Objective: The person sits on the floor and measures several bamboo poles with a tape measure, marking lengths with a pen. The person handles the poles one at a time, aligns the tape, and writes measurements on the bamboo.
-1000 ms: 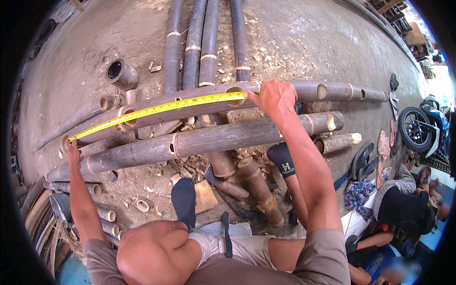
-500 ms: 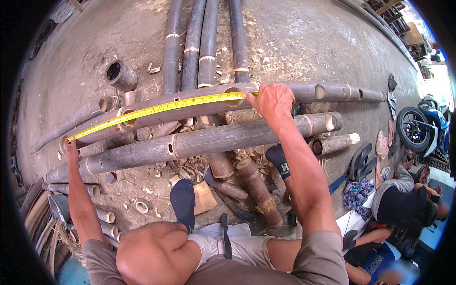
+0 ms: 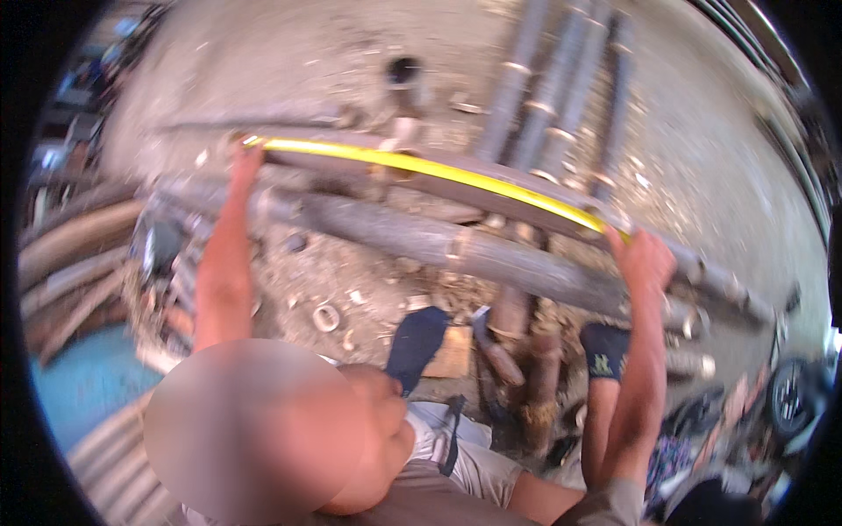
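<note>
A yellow tape measure [image 3: 491,184] is stretched along a long dark bamboo pole [image 3: 438,196] that has holes cut in it. At the pole's left end, my left hand [image 3: 248,149] is closed on the tape's tip. Farther right along the same pole, my right hand [image 3: 646,260] is closed around the other end of the tape; whether a case is inside the fist cannot be seen. Nearer to me lies a second thick bamboo pole [image 3: 377,230], roughly parallel to the first. Motion blur softens the picture.
Several bamboo poles [image 3: 504,110] lie beyond, pointing away. A short bamboo tube [image 3: 403,74] stands at the back. Bamboo offcuts [image 3: 544,368], a bamboo ring [image 3: 326,317] and chips litter the floor near my socked foot [image 3: 417,346]. Split bamboo [image 3: 79,254] is piled left; a motorcycle wheel [image 3: 789,399] shows right.
The view has swung to the left, so the poles appear slanted down to the right and the left-hand pile shows more. Both hands keep hold of the stretched tape.
</note>
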The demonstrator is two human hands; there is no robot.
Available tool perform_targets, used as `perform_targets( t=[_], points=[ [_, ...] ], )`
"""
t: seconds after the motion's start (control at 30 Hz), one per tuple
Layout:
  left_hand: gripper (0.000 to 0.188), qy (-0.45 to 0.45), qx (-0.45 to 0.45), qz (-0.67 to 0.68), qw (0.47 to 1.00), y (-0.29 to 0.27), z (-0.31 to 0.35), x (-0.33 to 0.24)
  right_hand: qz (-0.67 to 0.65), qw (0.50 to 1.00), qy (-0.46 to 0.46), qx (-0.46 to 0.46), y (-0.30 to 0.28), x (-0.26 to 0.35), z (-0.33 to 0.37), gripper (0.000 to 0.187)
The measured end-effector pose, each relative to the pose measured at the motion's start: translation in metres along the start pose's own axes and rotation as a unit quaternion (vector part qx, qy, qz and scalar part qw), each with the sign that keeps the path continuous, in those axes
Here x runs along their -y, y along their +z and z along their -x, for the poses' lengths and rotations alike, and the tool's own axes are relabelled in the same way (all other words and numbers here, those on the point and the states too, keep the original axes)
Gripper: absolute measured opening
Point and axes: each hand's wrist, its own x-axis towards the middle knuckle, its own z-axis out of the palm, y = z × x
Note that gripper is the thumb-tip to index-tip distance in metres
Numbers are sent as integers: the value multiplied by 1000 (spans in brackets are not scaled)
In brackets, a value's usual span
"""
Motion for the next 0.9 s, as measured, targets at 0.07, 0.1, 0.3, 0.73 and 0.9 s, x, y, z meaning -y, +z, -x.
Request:
perform_targets(
  t=[0.07,0.1,0.3,0.73,0.9],
  points=[
    [77,76,-108,-69,989,10,19,-5,-29,999,-15,-19,15,-14,6,65],
    [78,93,-11,35,995,34,29,-42,-4,1000,17,22,5,-22,14,60],
    [78,92,-111,23,989,13,58,-44,-230,959,-168,-7,27,-40,40,40],
    [74,117,-104,103,982,12,36,-13,-260,929,-239,114,-7,15,64,41],
    [54,-7,-34,167,985,8,41,-29,-269,934,-206,115,-35,48,69,42]
  ],
)
